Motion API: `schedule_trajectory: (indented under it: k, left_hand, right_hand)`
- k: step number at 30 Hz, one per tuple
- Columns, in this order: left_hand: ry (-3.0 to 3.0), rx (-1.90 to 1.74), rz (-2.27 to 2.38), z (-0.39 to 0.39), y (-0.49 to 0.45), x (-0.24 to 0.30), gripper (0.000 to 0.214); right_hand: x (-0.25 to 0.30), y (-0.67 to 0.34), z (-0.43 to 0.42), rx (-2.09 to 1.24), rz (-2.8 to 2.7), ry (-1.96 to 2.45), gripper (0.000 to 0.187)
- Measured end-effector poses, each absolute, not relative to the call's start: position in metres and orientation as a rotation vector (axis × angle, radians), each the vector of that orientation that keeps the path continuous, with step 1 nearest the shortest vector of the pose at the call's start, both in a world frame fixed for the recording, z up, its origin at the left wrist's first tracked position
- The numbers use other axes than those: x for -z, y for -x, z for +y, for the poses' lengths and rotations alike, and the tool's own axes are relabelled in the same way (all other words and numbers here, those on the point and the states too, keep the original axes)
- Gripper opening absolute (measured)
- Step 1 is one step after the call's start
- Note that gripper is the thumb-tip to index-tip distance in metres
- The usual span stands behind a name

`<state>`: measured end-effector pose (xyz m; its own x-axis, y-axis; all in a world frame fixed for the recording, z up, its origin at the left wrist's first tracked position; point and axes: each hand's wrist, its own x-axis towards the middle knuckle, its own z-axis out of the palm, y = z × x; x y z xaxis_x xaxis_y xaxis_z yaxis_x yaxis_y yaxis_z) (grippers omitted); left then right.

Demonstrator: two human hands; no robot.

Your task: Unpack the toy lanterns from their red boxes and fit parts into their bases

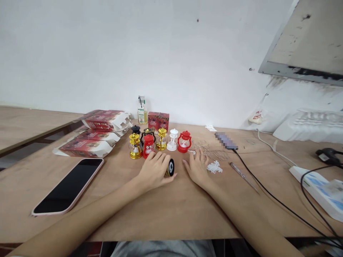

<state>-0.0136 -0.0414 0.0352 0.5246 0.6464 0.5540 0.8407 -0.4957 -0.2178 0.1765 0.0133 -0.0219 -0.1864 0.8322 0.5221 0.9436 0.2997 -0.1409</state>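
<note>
My left hand (157, 169) is closed around a small lantern (170, 167) tipped on its side, its dark round base facing right. Most of that lantern is hidden by the fingers. My right hand (197, 167) rests on the table with its fingers apart, beside a heap of small white plastic pieces (214, 167) and a spread of thin bent wires (214, 152). Several mini lanterns stand just beyond my hands: a gold one (135, 147), a red one (148, 147), another gold one (161, 139), a white one (173, 140) and a red one (184, 142) on the right.
Flattened red boxes (88, 141) and a phone (69, 187) lie to the left. A bottle (142, 112) and red cartons (158, 121) stand by the wall. At right are a screwdriver (243, 177), a cabled phone (226, 140) and a power strip (318, 192).
</note>
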Motion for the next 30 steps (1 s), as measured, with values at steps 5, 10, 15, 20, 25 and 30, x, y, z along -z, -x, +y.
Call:
schedule_trajectory:
  k: [5, 10, 15, 20, 25, 30]
  left_hand:
    - [2.141, 0.192, -1.141, -0.024, 0.001, -0.049, 0.02]
    - [2.189, 0.102, -1.099, -0.003, -0.011, -0.038, 0.03]
    - [2.27, 0.213, -1.149, 0.011, -0.02, -0.019, 0.043]
    - [2.359, 0.34, -1.145, 0.019, -0.023, -0.009, 0.051]
    - [2.461, 0.368, -1.038, 0.011, -0.019, -0.031, 0.038]
    - [2.615, 0.286, -0.842, 0.013, -0.01, -0.116, 0.02]
  right_hand:
    - [0.021, -0.172, 0.018, 0.339, -2.064, 1.625, 0.058]
    - [0.021, -0.173, 0.024, 0.397, -2.023, 1.677, 0.048]
    - [0.018, -0.182, 0.027, 0.509, -1.932, 1.602, 0.028]
    - [0.012, -0.182, 0.022, 0.459, -2.013, 1.391, 0.024]
    - [0.016, -0.177, 0.012, 0.408, -2.254, 1.181, 0.033]
    - [0.014, -0.172, 0.005, 0.347, -2.423, 1.093, 0.039]
